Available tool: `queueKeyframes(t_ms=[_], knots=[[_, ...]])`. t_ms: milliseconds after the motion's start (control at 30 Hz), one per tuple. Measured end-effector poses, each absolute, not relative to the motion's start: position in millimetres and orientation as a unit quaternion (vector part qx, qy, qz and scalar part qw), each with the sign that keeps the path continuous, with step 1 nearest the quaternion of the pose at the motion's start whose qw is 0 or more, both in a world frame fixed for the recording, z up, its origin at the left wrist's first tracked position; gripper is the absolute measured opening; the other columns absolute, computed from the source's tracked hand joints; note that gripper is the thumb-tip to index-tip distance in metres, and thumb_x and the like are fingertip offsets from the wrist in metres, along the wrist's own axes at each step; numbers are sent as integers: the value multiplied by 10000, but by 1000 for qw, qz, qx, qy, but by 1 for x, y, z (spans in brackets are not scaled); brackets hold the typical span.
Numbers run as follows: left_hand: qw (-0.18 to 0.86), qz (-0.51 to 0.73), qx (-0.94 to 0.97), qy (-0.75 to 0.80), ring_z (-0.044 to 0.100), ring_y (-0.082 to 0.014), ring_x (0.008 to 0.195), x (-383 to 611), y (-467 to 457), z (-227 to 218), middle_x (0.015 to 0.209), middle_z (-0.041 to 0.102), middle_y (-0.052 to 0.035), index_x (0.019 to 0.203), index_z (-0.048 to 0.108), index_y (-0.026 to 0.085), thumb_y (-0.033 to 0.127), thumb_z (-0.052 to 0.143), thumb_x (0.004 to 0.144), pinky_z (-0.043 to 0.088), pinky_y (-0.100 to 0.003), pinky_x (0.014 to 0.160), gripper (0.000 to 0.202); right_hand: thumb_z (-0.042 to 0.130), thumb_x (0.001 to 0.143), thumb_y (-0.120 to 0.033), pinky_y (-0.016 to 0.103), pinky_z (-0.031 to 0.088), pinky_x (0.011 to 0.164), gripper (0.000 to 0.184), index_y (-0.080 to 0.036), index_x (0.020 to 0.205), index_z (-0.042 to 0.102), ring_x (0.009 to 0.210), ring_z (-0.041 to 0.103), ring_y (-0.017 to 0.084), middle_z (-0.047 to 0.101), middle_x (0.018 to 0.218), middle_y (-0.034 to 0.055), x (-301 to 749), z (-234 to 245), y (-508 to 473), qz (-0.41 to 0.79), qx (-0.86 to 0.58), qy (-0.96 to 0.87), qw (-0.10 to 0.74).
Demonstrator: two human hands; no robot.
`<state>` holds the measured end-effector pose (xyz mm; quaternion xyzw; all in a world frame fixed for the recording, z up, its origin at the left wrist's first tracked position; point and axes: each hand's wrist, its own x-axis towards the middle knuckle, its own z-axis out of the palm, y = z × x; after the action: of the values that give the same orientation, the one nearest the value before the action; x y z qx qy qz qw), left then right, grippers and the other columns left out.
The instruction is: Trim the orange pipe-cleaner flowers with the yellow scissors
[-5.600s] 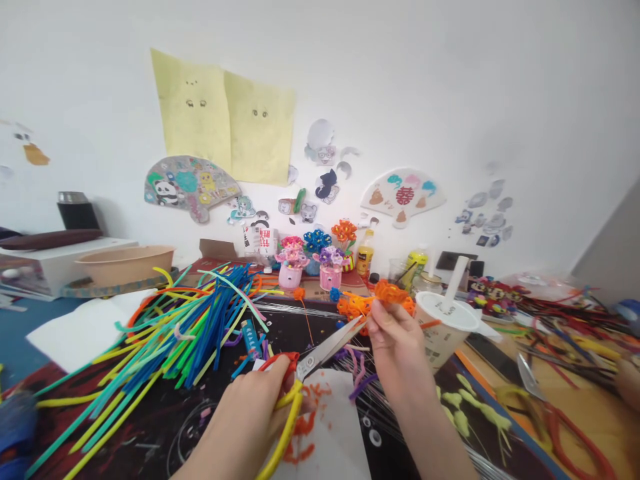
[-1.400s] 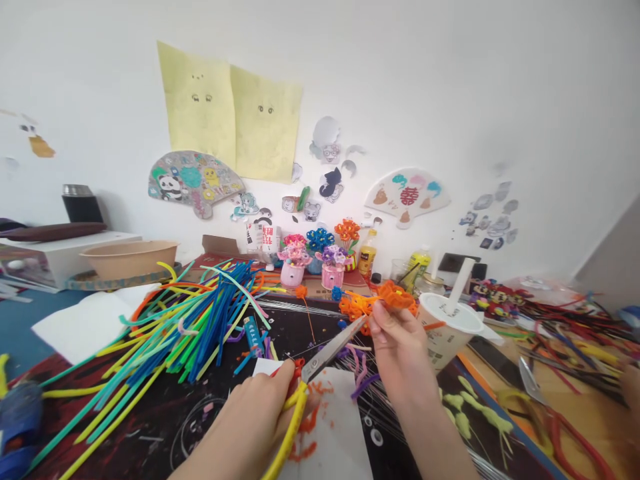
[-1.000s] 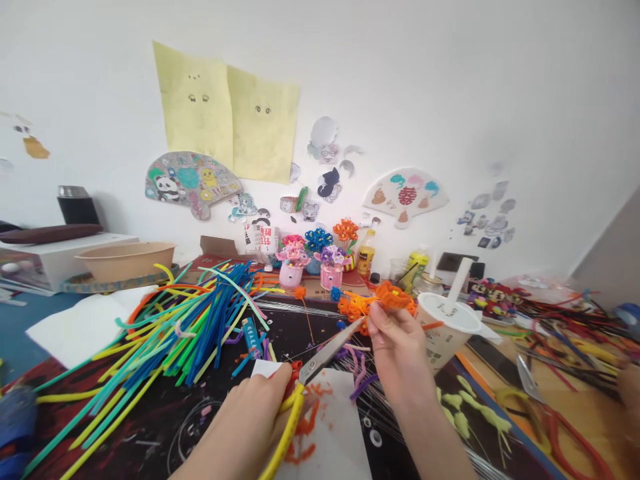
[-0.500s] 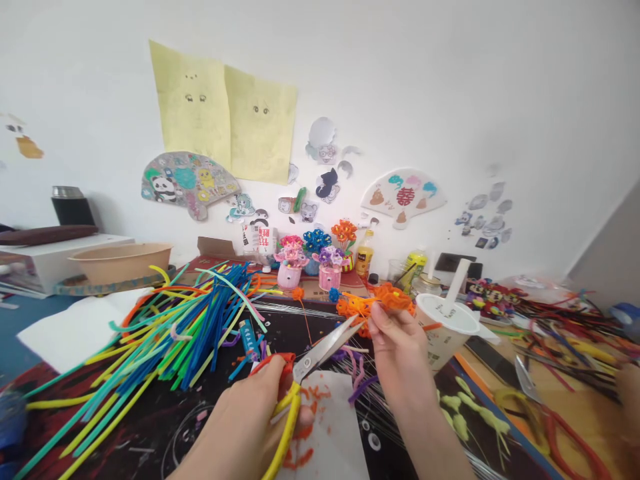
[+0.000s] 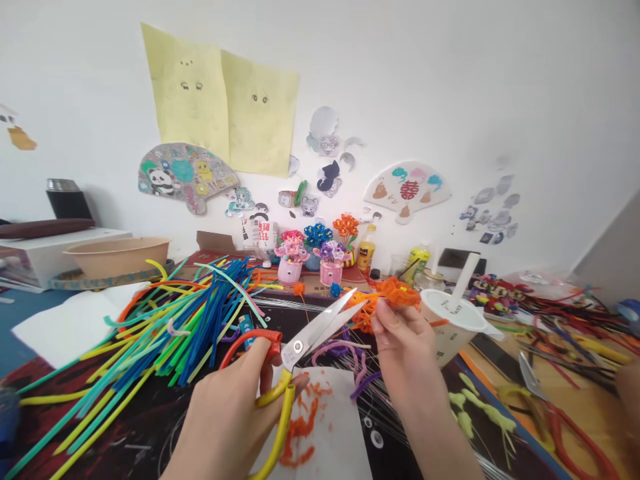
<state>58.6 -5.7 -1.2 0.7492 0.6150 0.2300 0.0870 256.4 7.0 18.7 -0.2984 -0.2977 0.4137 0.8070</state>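
A heap of coloured pipe cleaners (image 5: 165, 327) lies left of the left hand (image 5: 225, 420), which grips scissors (image 5: 305, 340) with the blades parted. A lidded cup (image 5: 450, 327), its print unreadable, stands just right of the right hand (image 5: 405, 350), whose fingertips pinch an orange pipe-cleaner flower (image 5: 395, 293) near the blade tips.

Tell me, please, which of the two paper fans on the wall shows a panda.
The left fan, grey with cartoon stickers, beneath the yellow sheets; the right fan is white with a red character.

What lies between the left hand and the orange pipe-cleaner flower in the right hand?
Head view: the open steel blades of the red-and-yellow-handled scissors, tips by the orange pipe-cleaner flower, with purple pipe cleaners lying beneath.
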Motion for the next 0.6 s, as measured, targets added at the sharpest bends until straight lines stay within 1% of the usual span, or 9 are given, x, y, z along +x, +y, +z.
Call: queueKeyframes(t_ms=[100,167,233,300,400,467,533,600], knots=[[106,264,752,594,432,-146,450,58,-4,-6,488,392,79,648,346,263,576,436,787,272,-229,471,354,848,623,-211,170,387,472,177,-204,749,724,535,468,55,553,638,-29,255,20,4,400,-301,-324,802],[122,275,756,582,402,-136,439,59,-4,-6,469,356,85,626,341,262,556,445,781,258,-220,453,348,849,618,-212,169,372,459,175,-200,733,718,528,465,52,556,641,-28,255,20,4,388,-304,-329,806],[137,285,753,577,381,-125,429,61,-6,-3,458,329,90,603,334,258,533,465,763,246,-212,436,344,851,611,-212,174,384,472,170,-197,700,706,528,465,51,560,643,-30,255,21,3,380,-308,-328,808],[169,287,752,569,367,-114,421,64,-8,2,452,326,90,585,341,253,526,471,752,239,-205,422,346,848,610,-216,178,397,485,170,-197,687,699,530,464,51,557,644,-35,255,23,3,386,-313,-325,805],[221,277,766,536,361,-104,416,64,-11,7,452,373,82,574,387,243,535,449,771,248,-196,408,358,860,582,-223,179,399,486,204,-186,699,697,526,468,48,562,653,-38,257,25,3,394,-324,-313,801],[191,276,779,529,392,-105,419,62,-11,5,461,421,75,581,440,239,521,480,770,270,-192,410,342,870,557,-216,174,384,475,230,-175,700,694,524,469,47,568,649,-39,258,25,4,382,-337,-296,808],[108,282,786,540,455,-114,435,57,-8,1,490,491,70,627,516,239,478,555,740,301,-196,429,267,873,543,-199,172,375,472,241,-167,694,688,534,477,51,577,645,-38,261,24,5,359,-351,-273,821],[20,288,787,545,522,-128,466,50,-4,-2,546,565,64,725,588,244,453,614,714,326,-205,458,210,872,534,-181,179,383,485,248,-164,694,683,552,488,59,596,662,-32,265,22,8,331,-358,-251,836]])
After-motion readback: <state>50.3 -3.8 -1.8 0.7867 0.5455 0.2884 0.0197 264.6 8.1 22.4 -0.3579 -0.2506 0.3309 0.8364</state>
